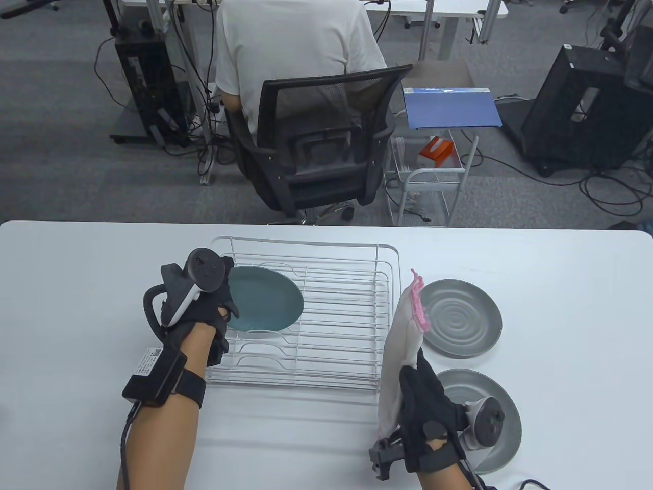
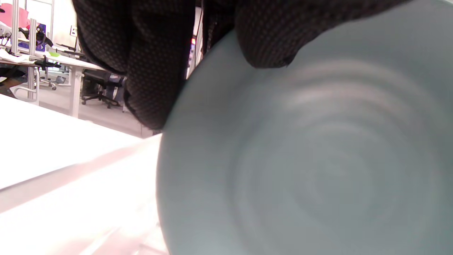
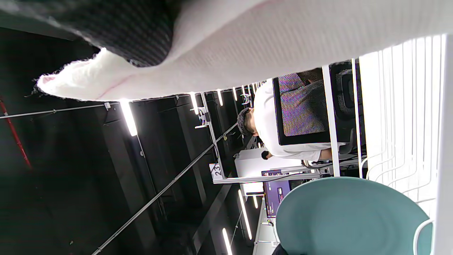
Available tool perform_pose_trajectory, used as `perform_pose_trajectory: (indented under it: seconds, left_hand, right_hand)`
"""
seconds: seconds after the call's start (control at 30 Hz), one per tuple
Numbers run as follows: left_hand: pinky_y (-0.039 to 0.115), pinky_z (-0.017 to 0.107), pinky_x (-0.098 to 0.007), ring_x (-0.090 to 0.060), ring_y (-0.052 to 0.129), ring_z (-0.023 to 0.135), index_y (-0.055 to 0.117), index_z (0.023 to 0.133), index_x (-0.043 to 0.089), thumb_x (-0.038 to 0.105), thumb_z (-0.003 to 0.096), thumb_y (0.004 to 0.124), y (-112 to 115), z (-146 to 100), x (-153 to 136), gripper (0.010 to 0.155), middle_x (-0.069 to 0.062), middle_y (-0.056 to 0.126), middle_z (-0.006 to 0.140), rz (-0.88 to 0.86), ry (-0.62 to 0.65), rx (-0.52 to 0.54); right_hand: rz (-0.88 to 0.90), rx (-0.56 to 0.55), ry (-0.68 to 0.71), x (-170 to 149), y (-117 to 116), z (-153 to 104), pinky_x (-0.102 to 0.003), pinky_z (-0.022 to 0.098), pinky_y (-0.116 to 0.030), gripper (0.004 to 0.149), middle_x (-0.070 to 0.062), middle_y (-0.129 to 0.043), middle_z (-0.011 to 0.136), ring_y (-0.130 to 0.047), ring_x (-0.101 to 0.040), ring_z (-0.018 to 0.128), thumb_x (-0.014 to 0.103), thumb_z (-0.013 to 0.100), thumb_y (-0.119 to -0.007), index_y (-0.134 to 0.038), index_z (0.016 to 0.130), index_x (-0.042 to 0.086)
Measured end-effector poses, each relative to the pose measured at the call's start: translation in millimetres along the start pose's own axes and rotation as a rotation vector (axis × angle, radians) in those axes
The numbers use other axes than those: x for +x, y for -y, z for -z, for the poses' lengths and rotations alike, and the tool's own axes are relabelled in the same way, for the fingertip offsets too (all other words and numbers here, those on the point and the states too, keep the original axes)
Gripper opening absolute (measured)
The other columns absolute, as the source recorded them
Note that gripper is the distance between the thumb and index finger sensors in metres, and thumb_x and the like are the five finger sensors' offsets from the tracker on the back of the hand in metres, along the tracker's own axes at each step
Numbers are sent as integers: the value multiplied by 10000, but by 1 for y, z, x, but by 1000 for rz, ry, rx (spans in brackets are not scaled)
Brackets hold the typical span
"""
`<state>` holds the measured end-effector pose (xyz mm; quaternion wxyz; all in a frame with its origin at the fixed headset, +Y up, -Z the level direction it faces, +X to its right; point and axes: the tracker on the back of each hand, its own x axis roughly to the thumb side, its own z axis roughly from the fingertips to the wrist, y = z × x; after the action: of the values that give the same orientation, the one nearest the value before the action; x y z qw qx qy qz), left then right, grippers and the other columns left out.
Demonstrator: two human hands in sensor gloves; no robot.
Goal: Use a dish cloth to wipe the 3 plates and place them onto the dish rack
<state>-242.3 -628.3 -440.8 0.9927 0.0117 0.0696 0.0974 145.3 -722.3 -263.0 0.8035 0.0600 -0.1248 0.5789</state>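
My left hand [image 1: 219, 301] grips the rim of a teal plate [image 1: 265, 305], which stands tilted over the left part of the white wire dish rack [image 1: 336, 326]. The left wrist view shows that teal plate [image 2: 318, 170] close up, with gloved fingers [image 2: 269, 32] curled over its edge. My right hand [image 1: 418, 408] holds a white dish cloth with a pink edge [image 1: 403, 347] upright, just right of the rack. A grey plate [image 1: 461, 316] lies flat on the table to the right. A second grey plate [image 1: 505, 423] lies partly under my right hand.
The white table [image 1: 76, 286] runs wide on both sides of the rack. Beyond its far edge a person sits in a black mesh office chair [image 1: 326, 138], back turned. A small wire trolley [image 1: 433, 178] stands beside the chair.
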Motion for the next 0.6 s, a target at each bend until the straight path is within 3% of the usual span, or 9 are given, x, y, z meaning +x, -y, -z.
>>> perform_pose_trajectory:
  seconds: [0.47,0.6]
  left_hand:
    - [672,681,-602,-390,1014,788,704,993,421,308,560,761,15,5,7,451,-29,879,1001,47,-29,-81]
    - [675,681,-599,-387,1022,780,705,992,420,309,557,764,17,4,10,453,-27,887,995,61,-18,-53]
  right_hand:
    - [-13,35,-19,-3,-4,0,-626,629,-368,513,-127,-484,1015,-414,-427,911,389,500,-751,-709,933,119]
    - [-16,42,-25,-3,-4,0,-626,629,-368,512,-127,-482,1016,-412,-429,911,390,500,-750,-710,932,118]
